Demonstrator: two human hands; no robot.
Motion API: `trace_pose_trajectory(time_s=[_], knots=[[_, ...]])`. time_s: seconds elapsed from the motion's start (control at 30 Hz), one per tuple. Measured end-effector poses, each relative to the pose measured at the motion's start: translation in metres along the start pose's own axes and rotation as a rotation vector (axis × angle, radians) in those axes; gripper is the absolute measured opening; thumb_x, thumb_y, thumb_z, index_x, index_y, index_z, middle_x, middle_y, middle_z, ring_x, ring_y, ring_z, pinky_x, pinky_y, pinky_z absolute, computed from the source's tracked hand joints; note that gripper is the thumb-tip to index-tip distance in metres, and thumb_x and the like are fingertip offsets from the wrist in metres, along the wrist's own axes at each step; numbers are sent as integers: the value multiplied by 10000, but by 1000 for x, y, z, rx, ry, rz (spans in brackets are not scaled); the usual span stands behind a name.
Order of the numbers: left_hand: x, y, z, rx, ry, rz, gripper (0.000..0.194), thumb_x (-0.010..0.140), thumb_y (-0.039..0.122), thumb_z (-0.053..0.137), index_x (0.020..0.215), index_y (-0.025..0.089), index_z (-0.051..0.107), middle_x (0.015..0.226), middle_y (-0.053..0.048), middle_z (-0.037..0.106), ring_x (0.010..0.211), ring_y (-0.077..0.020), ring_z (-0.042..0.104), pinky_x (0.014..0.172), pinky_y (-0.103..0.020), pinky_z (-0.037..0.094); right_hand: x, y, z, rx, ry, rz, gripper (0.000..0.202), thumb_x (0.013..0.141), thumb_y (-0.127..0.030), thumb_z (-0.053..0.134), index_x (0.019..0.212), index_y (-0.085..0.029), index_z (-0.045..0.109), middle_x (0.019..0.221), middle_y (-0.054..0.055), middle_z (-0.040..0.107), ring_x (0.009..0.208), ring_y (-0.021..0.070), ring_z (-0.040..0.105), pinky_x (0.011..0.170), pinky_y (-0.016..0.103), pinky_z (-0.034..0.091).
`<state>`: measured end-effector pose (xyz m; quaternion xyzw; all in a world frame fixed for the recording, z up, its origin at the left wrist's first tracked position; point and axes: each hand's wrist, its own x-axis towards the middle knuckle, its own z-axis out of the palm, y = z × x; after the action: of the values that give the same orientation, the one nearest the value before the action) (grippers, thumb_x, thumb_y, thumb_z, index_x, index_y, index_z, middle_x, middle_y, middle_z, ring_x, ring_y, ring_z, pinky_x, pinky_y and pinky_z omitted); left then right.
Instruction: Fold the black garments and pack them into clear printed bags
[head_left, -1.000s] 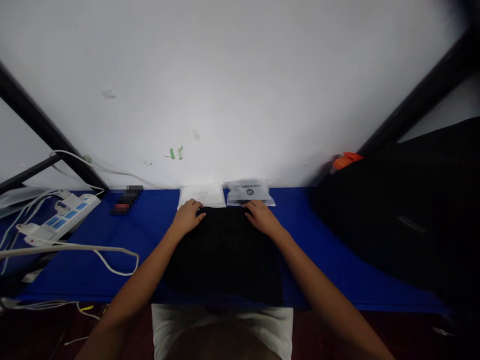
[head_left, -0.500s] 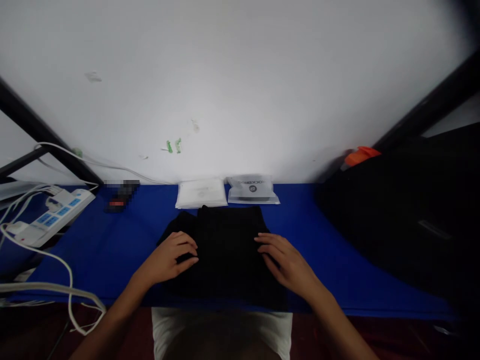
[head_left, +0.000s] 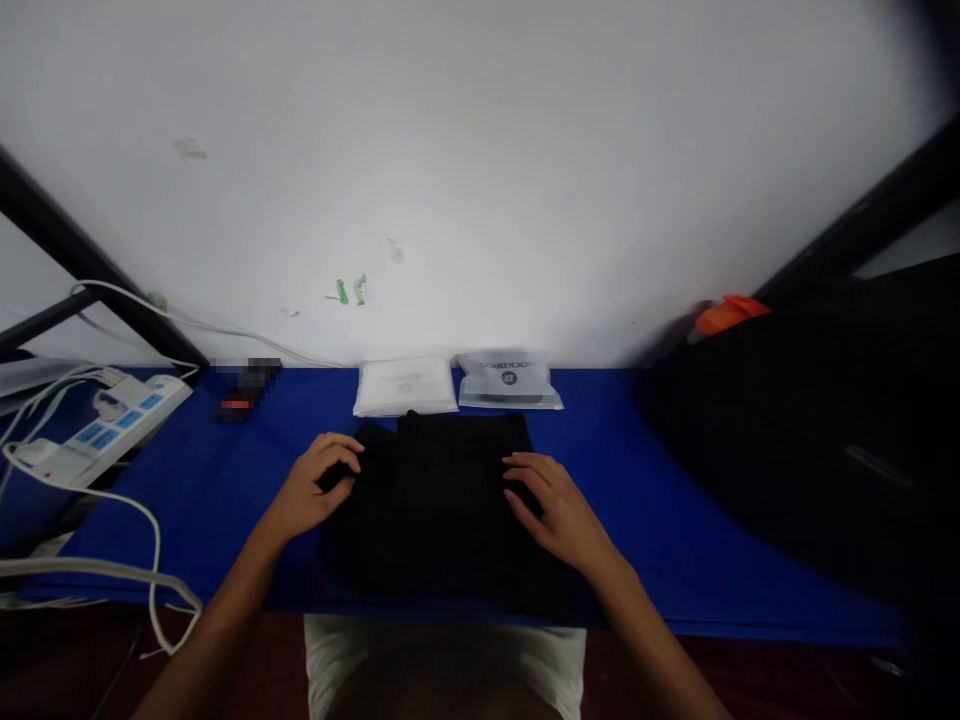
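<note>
A black folded garment lies on the blue table in front of me. My left hand touches its left edge, with the fingers apart and curved. On the garment's right side rests my right hand, fingers spread and nothing gripped. Behind the garment lie a white packet and, to its right, a clear-frosted zip bag with dark lettering.
At the left are a white power strip with plugs and looping cables, and a dark, partly pixelated object. A large black heap covers the right side, with an orange item behind it. A wall stands at the back.
My left hand has moved left and away from me, to the garment's outer left edge. My right hand has shifted slightly left and forward. The garment's left part looks spread a little differently.
</note>
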<state>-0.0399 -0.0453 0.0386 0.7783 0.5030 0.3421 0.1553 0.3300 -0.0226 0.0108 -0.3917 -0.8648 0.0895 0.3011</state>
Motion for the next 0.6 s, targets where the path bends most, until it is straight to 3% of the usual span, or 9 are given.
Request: trace_pose_trajectory(time_s=[0.1, 0.23, 0.3, 0.43, 0.6], knots=[[-10, 3, -5, -33, -170, -6, 90, 872, 213, 541, 847, 224, 627, 1115, -59, 626, 1046, -207, 577, 922, -367, 460, -4, 6, 6, -13, -14, 39, 200, 916, -238, 540, 1111, -213, 580, 1225, 137, 622, 1184, 298, 563, 976, 532, 482], [-23, -12, -1, -15, -180, -104, 198, 913, 323, 548, 762, 214, 616, 1089, -53, 632, 1011, -208, 583, 922, -378, 459, -9, 11, 10, -8, -6, 77, 224, 918, -265, 544, 1133, -209, 569, 1258, 143, 603, 1214, 308, 542, 991, 542, 474], [-28, -19, 2, 12, -135, -180, 130, 875, 352, 608, 861, 223, 619, 1069, -49, 621, 1001, -215, 578, 915, -384, 469, -11, 12, 11, 1, 7, 93, 239, 917, -280, 551, 1147, -215, 565, 1271, 140, 594, 1224, 307, 532, 996, 542, 471], [-32, -20, 2, 109, -145, -256, 400, 797, 385, 702, 1159, 260, 587, 1094, -56, 591, 1045, -249, 540, 934, -430, 466, -12, 11, 12, 25, 42, 116, 264, 922, -321, 565, 1166, -221, 558, 1281, 137, 582, 1225, 304, 522, 998, 539, 471], [-29, -1, -8, 152, -117, -144, 115, 850, 334, 593, 894, 233, 625, 1167, -68, 587, 1098, -260, 518, 950, -425, 445, -13, 10, 10, 72, 106, 169, 313, 916, -406, 584, 1181, -240, 561, 1258, 120, 595, 1200, 304, 533, 988, 532, 479]])
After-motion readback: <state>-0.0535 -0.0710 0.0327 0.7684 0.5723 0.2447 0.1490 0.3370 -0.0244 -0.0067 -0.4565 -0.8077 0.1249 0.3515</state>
